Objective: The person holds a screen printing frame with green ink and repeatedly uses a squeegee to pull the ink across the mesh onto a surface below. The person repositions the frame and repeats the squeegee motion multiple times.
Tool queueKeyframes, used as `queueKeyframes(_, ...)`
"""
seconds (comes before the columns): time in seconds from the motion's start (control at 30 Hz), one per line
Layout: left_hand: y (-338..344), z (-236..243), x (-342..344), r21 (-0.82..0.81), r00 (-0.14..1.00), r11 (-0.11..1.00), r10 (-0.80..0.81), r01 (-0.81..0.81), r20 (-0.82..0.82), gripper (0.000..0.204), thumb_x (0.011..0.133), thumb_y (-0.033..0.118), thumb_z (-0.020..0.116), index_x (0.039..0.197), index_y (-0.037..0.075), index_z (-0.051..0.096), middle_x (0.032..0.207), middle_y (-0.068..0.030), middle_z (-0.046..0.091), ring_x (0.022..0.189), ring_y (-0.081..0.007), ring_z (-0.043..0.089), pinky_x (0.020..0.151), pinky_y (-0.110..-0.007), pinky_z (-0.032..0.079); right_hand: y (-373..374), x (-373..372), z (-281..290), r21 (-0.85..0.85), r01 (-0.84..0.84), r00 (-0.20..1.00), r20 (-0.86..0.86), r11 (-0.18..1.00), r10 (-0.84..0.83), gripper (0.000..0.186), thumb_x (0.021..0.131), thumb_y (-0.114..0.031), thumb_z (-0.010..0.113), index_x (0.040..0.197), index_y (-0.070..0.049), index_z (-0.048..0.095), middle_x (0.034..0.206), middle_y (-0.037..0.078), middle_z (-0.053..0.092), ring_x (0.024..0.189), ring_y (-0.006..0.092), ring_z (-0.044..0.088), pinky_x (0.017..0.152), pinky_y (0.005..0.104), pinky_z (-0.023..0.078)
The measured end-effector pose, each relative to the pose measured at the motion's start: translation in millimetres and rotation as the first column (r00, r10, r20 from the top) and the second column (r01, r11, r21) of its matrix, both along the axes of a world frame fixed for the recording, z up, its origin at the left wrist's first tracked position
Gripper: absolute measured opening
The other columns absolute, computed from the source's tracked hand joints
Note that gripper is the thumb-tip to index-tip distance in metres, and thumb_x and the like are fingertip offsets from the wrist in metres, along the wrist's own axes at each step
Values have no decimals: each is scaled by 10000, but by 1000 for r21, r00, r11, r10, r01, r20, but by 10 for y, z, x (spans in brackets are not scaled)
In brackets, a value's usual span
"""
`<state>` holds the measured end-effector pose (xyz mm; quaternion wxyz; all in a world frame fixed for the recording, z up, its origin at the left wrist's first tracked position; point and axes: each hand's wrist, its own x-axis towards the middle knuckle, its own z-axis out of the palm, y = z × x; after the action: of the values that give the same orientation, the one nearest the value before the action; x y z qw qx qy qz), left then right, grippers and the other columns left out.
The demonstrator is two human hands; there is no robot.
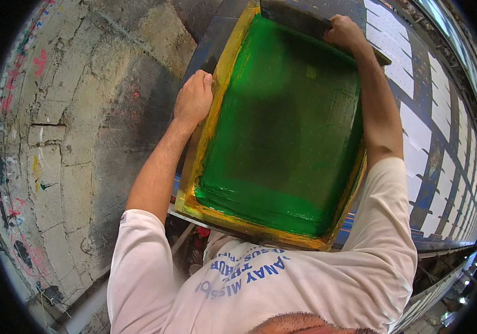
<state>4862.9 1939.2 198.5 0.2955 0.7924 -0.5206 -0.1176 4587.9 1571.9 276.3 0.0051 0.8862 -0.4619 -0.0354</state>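
A screen-printing frame (260,227) lies in front of me, with a yellow-stained rim and green mesh (274,119) inside it. Wet green ink pools along the mesh's near end. My left hand (194,99) is closed on the frame's left side, its fingertips partly hidden. At the far end, my right hand (347,34) grips a long, dark squeegee (294,19), which lies across the frame's width. The right hand's fingers curl over the squeegee, and that arm passes over the frame's right side.
Under the frame runs a long dark table (210,47), reaching away to the right. Rows of white sheets (415,139) lie on it there. To the left stands a cracked, paint-marked concrete surface (71,145). A pale bar (181,238) shows below the frame's near left corner.
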Motion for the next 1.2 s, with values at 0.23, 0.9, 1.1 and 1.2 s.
queueKeyframes(0.23, -16, -33, 51, -35, 1000, 999, -1, 1, 18, 368, 1135, 338, 432, 1076, 10, 589, 1054, -272, 683, 1043, -493, 645, 868, -554, 497, 28, 104, -49, 103, 20, 997, -70, 994, -13, 381, 812, -262, 765, 1152, -92, 777, 1180, 184, 767, 1102, 395, 740, 952, 507, 603)
queueKeyframes(0.9, -109, -267, 193, -72, 997, 997, -29, 25, -66, 424, 1112, 431, 418, 1177, 83, 651, 1174, -271, 728, 1099, -495, 686, 933, -608, 545, 4929, -603, 1, 195, -1, 999, 36, 981, -6, 411, 737, -13, 744, 1119, -153, 801, 1063, 108, 783, 970, 333, 748, 848, 455, 614)
queueKeyframes(1.1, -161, -269, 144, -78, 996, 997, 7, -14, -89, 419, 1062, 474, 496, 1127, 92, 656, 1131, -244, 744, 1074, -499, 692, 945, -598, 547, 5597, -591, 17, 144, 26, 989, 141, 989, -47, 443, 729, -13, 741, 1152, -139, 789, 1098, 119, 778, 1010, 349, 736, 862, 469, 605)
queueKeyframes(1.2, -122, -177, 142, -84, 988, 996, -19, 6, -153, 442, 1036, 484, 530, 1146, 74, 653, 1159, -241, 740, 1096, -493, 687, 956, -583, 542, 5336, -566, 114, 232, 45, 996, 70, 972, -63, 446, 740, -34, 732, 1168, -142, 796, 1060, 152, 779, 996, 377, 736, 875, 484, 601)
